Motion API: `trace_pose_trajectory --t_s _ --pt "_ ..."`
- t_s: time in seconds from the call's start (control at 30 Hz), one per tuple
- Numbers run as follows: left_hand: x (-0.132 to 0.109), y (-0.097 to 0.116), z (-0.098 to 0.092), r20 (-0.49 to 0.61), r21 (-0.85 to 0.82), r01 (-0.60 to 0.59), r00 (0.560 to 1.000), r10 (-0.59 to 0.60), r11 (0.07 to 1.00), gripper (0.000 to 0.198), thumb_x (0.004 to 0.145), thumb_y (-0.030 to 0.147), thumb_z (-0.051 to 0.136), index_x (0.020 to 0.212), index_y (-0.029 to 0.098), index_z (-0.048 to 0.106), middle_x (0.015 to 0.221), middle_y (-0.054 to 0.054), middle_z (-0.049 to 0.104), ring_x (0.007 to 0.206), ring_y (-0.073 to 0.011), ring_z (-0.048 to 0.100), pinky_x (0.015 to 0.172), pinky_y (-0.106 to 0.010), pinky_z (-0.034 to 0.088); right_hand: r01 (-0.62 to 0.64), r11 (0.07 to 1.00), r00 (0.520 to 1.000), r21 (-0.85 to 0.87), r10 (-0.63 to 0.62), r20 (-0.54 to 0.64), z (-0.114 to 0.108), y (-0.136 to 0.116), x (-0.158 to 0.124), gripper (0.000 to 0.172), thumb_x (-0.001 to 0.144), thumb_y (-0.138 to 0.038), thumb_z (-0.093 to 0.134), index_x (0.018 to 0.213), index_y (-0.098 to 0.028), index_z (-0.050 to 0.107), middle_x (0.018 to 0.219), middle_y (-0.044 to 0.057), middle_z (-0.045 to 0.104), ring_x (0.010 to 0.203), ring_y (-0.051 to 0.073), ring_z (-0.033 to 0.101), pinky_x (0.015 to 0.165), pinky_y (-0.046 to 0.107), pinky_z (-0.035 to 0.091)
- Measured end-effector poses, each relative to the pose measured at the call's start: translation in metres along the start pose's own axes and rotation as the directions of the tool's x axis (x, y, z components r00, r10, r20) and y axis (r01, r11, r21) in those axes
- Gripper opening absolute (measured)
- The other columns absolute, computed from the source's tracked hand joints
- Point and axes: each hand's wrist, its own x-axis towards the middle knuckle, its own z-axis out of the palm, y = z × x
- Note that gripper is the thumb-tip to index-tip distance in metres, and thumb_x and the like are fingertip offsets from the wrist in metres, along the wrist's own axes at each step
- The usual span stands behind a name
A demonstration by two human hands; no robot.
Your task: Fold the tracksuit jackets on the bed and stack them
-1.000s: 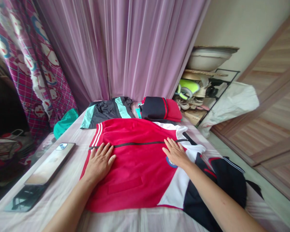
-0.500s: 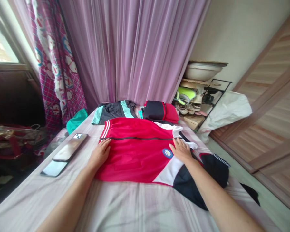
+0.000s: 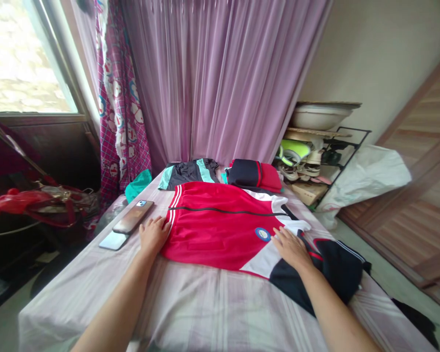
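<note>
Since left hand (image 3: 154, 235) and right hand (image 3: 291, 248) slid below zipper (image 3: 238, 212), mid-frame jacket (image 3: 209, 232) seems smoothed flat; both hands loosely spread, holding nothing.

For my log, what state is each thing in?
Red tracksuit jacket: laid flat, zip closed
Left hand: open, palm down at hem
Right hand: open, palm down beside badge
Phone: lying camera side up
Black-and-teal garment: lying flat
Navy and red clothes: folded
Lilac curtain: drawn across
Patterned curtain: gathered
</note>
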Motion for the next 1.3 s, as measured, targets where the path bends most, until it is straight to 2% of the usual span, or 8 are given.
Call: trace_pose_trajectory --t_s 0.27,0.47,0.6,0.7,0.9,1.03,1.13,1.3 --pt "0.004 -0.004 0.004 0.028 -0.029 -0.018 0.999 0.019 0.999 0.044 0.095 0.044 0.038 0.130 0.030 0.061 0.146 -0.008 0.054 0.137 -0.0349 0.043 0.110 -0.065 0.027 -0.023 0.999 0.999 0.048 0.025 -0.028 -0.004 -0.002 0.002 0.047 0.096 -0.034 0.036 0.133 -0.020 0.061 0.144 0.010 0.055 0.136 0.024 0.045 0.109 0.042 0.039" --pt "0.029 -0.001 -0.003 0.118 -0.023 0.012 0.993 -0.009 1.000 0.049 0.094 0.047 0.035 0.132 0.027 0.060 0.147 -0.010 0.052 0.138 -0.0359 0.041 0.109 -0.065 0.029 -0.036 0.998 0.999 0.047 0.034 0.028 -0.029 -0.008 0.005 0.044 0.094 -0.033 0.038 0.127 -0.020 0.065 0.137 0.009 0.061 0.128 0.024 0.054 0.104 0.038 0.043" --pt "0.054 0.008 -0.007 0.180 0.002 -0.016 0.983 0.016 1.000 0.050 0.095 0.047 0.032 0.123 0.022 0.065 0.138 -0.013 0.061 0.131 -0.0350 0.050 0.106 -0.061 0.035 -0.127 0.991 0.985 0.029 0.123 0.124 -0.053 -0.006 0.029 0.040 0.093 -0.034 0.039 0.115 -0.023 0.071 0.115 0.009 0.073 0.108 0.028 0.066 0.090 0.040 0.049" --pt "0.064 0.014 -0.003 0.167 -0.006 -0.003 0.986 0.004 1.000 0.050 0.094 0.047 0.033 0.120 0.019 0.066 0.132 -0.015 0.064 0.124 -0.0353 0.055 0.103 -0.059 0.039 -0.214 0.976 0.971 0.047 0.207 0.116 -0.062 -0.003 0.057 0.042 0.094 -0.035 0.039 0.123 -0.021 0.066 0.119 0.012 0.070 0.111 0.029 0.064 0.091 0.040 0.047" --pt "0.063 0.012 0.013 0.030 -0.049 0.027 0.999 -0.025 0.998 0.046 0.092 0.045 0.038 0.120 0.019 0.065 0.129 -0.015 0.066 0.125 -0.0340 0.054 0.106 -0.059 0.035 -0.417 0.907 0.902 0.060 0.405 0.153 -0.051 0.005 0.112 0.061 0.094 -0.052 0.035 0.133 -0.010 0.055 0.124 0.024 0.064 0.117 0.036 0.060 0.093 0.049 0.045" --pt "0.062 0.010 0.020 0.036 -0.069 0.007 0.999 -0.005 0.998 0.044 0.093 0.042 0.040 0.127 0.024 0.061 0.138 -0.011 0.061 0.135 -0.0331 0.045 0.109 -0.062 0.030 -0.485 0.870 0.871 0.089 0.471 0.137 -0.036 0.004 0.132 0.077 0.089 -0.064 0.040 0.140 -0.006 0.048 0.127 0.028 0.061 0.120 0.041 0.057 0.095 0.054 0.043" --pt "0.062 0.009 0.022 0.049 -0.067 0.018 0.999 -0.015 0.998 0.045 0.094 0.041 0.041 0.132 0.024 0.058 0.142 -0.010 0.058 0.138 -0.0323 0.042 0.111 -0.062 0.029 -0.474 0.877 0.879 0.083 0.465 0.103 -0.031 0.002 0.138 0.068 0.088 -0.059 0.046 0.132 -0.008 0.057 0.125 0.027 0.063 0.117 0.041 0.059 0.093 0.052 0.044" --pt "0.061 0.009 0.023 0.040 -0.091 0.012 0.999 -0.009 0.996 0.046 0.094 0.040 0.043 0.135 0.025 0.056 0.138 -0.011 0.061 0.135 -0.0310 0.046 0.111 -0.060 0.030 -0.376 0.926 0.926 0.016 0.376 0.040 -0.027 0.012 0.140 0.046 0.093 -0.039 0.039 0.115 -0.010 0.069 0.112 0.024 0.068 0.105 0.037 0.064 0.083 0.046 0.047"
